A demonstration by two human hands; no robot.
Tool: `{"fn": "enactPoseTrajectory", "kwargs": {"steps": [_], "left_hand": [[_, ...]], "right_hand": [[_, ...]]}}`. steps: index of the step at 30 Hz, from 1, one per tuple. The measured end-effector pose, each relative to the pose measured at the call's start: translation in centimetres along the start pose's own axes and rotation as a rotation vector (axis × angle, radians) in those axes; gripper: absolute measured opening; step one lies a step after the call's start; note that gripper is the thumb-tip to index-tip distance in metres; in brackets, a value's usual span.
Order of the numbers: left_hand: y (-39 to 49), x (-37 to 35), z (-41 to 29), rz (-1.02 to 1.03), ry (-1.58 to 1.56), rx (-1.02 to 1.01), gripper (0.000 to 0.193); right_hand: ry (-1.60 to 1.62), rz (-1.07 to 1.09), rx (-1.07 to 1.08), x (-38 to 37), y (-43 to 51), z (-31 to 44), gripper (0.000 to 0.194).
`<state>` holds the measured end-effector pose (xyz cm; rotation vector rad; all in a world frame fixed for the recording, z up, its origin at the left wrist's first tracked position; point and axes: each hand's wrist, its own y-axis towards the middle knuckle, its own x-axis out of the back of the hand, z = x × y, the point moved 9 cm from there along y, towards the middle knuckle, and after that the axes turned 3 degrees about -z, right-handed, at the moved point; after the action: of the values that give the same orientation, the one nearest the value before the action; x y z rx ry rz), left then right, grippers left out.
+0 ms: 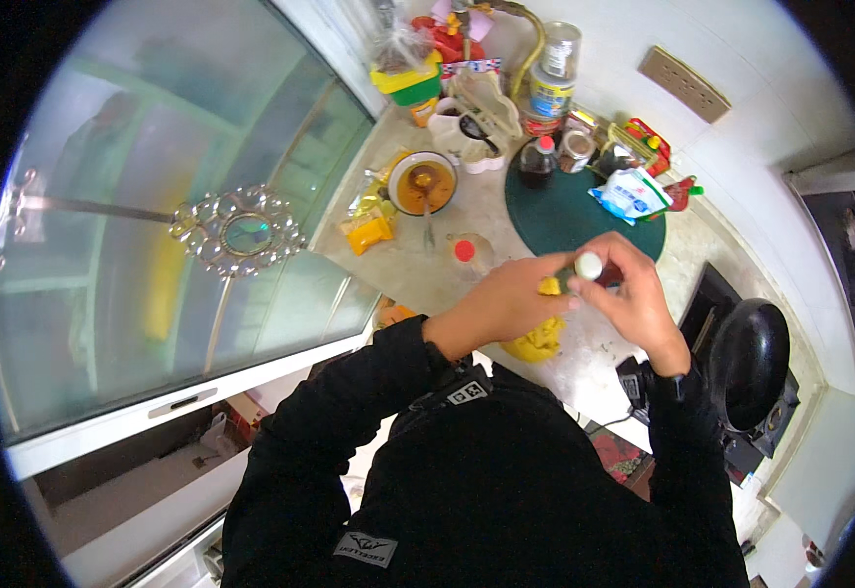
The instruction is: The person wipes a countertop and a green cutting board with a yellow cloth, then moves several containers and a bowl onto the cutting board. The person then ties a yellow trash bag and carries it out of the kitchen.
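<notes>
Both my hands meet over the counter, around a small white-capped container (pixel 588 265). My right hand (pixel 631 298) grips it near the cap, with thumb and fingers bent around it. The fingers of my left hand (pixel 517 295) close on it from the other side, and a small yellow patch shows between them; whether that is a label or a separate piece, I cannot tell. Much of the container is hidden by my fingers. Below my left hand a crumpled yellow lump (pixel 536 342), perhaps dough or a bag, lies on the counter. A red-capped bottle (pixel 465 251) stands left of my hands.
An enamel bowl (pixel 402 198) of orange-brown liquid holds a spoon (pixel 429 234), beside yellow packets (pixel 368 233). A dark green round board (pixel 559 224) bears a dark-liquid bottle (pixel 537 165) and a white-blue bag (pixel 630 195). A black pan (pixel 751 364) sits right; a glass door (pixel 126 294) stands left.
</notes>
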<state>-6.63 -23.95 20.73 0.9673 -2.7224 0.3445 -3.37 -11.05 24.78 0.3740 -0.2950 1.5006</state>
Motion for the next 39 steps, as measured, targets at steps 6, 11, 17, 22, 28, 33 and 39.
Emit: {"fn": "enactPoseTrajectory", "kwargs": {"steps": [6, 11, 17, 22, 28, 33, 39], "left_hand": [[-1.9, 3.7, 5.6, -0.118, -0.214, 0.285, 0.032], [-5.4, 7.6, 7.7, -0.382, -0.378, 0.362, 0.026], [-6.8, 9.1, 10.7, -0.478, -0.377, 0.437, 0.032], [-7.1, 8.8, 13.2, -0.472, -0.443, 0.493, 0.040], [-5.9, 7.8, 13.5, -0.380, -0.421, 0.493, 0.048], [-5.4, 7.1, 13.6, -0.352, -0.422, 0.509, 0.051], [-5.1, 6.9, 14.1, -0.338, -0.423, 0.503, 0.056]], "right_hand": [[-0.262, -0.408, -0.045, 5.0, 4.9, -10.1, 0.031], [-0.454, -0.432, 0.014, 5.5, 10.5, -15.2, 0.031], [-0.504, -0.305, 0.002, 3.7, 13.3, -18.4, 0.031], [-0.566, -0.302, 0.006, 3.9, 13.7, -19.6, 0.028], [-0.630, -0.318, 0.012, 4.9, 13.8, -19.9, 0.029], [-0.628, -0.283, -0.069, 5.1, 13.7, -19.9, 0.038], [-0.557, -0.508, -0.089, 6.1, 10.2, -15.0, 0.042]]}}
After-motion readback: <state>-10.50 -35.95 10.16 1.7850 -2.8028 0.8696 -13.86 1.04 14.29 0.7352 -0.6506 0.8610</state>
